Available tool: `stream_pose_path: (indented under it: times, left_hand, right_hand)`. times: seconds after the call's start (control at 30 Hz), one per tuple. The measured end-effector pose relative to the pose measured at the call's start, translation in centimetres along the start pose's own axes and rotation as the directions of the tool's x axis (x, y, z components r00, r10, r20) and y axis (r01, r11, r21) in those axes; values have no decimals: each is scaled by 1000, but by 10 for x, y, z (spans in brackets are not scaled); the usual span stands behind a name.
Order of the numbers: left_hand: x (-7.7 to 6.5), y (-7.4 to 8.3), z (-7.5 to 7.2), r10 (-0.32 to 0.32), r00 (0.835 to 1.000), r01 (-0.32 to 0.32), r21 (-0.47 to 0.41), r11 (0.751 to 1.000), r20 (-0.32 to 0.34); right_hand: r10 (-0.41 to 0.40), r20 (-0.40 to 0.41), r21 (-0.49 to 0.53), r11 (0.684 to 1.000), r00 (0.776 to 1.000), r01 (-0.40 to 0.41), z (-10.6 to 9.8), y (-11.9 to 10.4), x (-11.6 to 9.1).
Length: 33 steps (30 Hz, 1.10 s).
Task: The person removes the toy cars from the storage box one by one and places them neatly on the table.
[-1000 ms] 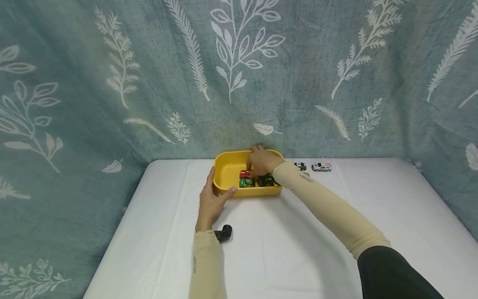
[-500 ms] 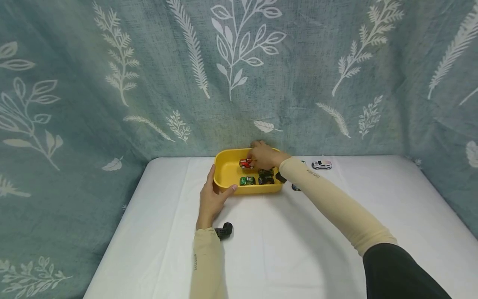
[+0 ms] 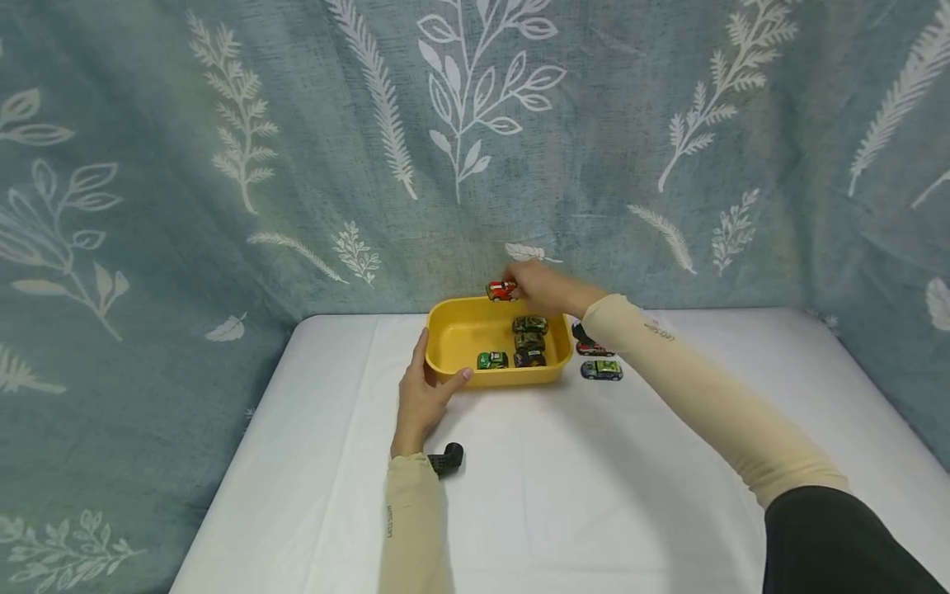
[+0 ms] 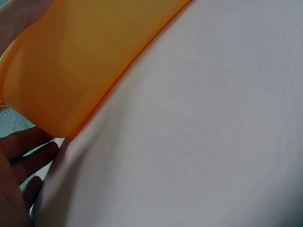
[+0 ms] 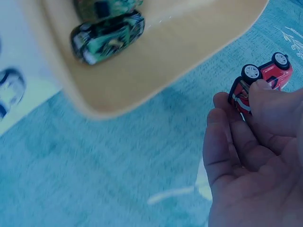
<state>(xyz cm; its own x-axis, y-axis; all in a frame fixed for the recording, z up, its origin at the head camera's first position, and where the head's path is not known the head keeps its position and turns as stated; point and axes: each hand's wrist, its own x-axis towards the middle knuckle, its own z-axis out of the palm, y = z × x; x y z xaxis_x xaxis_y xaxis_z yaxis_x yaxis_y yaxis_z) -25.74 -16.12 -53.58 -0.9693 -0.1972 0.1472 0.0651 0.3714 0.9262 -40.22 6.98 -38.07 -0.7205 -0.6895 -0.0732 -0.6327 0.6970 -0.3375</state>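
Observation:
My right hand (image 3: 545, 287) pinches a red toy car (image 3: 501, 290) between thumb and fingertips, over the far rim of the yellow bin (image 3: 445, 377). In the right wrist view the car's wheels show above the thumb. Thumb and fingers of my left hand (image 3: 423, 408) span the bin's near left corner, the thumb at the front wall; the left wrist view shows fingers (image 4: 35, 156) against the wall's end. Inside the bin lie a green toy car (image 3: 492, 360) on its own and, to the right, a column of dark patterned toy cars (image 3: 530, 340).
A green-and-blue toy car (image 3: 601, 370) and a red one (image 3: 595, 349) stand on the white-covered table (image 3: 534, 470) right of the bin, partly beside my right sleeve. A leaf-print curtain (image 3: 416, 239) hangs along the table's far edge.
My right hand has lifted the red toy car out of the bin's interior, up and back to the far rim. My left hand stays on the bin's corner.

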Motion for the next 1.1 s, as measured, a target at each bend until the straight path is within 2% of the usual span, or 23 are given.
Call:
stream_pose_path:
  times: [0.13,0.33,0.5,0.73,1.1]
  left_hand:
    - [0,0,1,-17,1000,17,-1,1000,-9]
    - [-2,-2,3,-14,1000,14,-6,1000,-13]
    - [-5,-5,5,-25,1000,25,16,1000,3]
    - [-5,-4,4,-18,1000,17,-16,1000,-16]
    - [0,2,3,-1,1000,0,-25,1000,-6]
  right_hand:
    - [14,12,-62,998,1000,-13,-9,6,-12]
    - [13,-27,-51,999,1000,-15,-24,30,-35]
    - [57,-54,-84,995,997,-61,-36,56,-59]
    - [115,-58,-107,987,992,-121,-48,83,-84]
    - [181,-9,-119,976,983,-181,-47,113,-122]
